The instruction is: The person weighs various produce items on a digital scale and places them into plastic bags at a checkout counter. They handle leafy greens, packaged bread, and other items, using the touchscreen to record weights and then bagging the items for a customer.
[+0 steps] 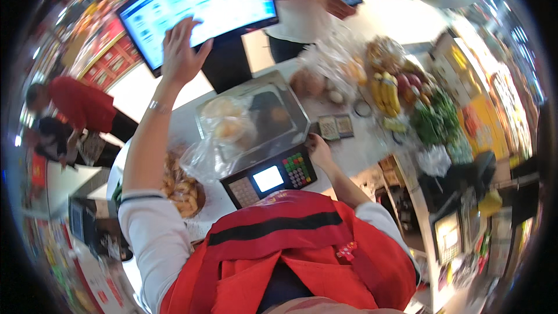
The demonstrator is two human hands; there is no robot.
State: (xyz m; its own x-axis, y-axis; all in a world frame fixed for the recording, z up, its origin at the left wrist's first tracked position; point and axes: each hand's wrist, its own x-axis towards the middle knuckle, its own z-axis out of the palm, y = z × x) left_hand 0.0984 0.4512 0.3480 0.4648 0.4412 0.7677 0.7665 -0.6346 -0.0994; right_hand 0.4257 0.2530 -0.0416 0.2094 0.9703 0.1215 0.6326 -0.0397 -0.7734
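My left hand [183, 54] is raised over the lower edge of a lit touch screen [218, 0], fingers spread and holding nothing; I cannot tell whether a fingertip touches the glass. Below the screen stands a weighing scale [281, 133] with a metal pan. A clear plastic bag [224, 124] of round, pale produce lies on that pan. My right hand [320, 151] is at the scale's right edge, beside the keypad [298, 170]. Its fingertips are partly hidden, so its grip is unclear. The scale's small display [267, 179] is lit.
Bagged produce [311, 80], bananas [386, 96] and leafy greens [436, 117] lie on the counter [348, 157] to the right. Two printed code cards [335, 127] sit near my right hand. Ginger-like roots [181, 192] are at left. Across the counter, a person's hand [342, 4] holds a phone.
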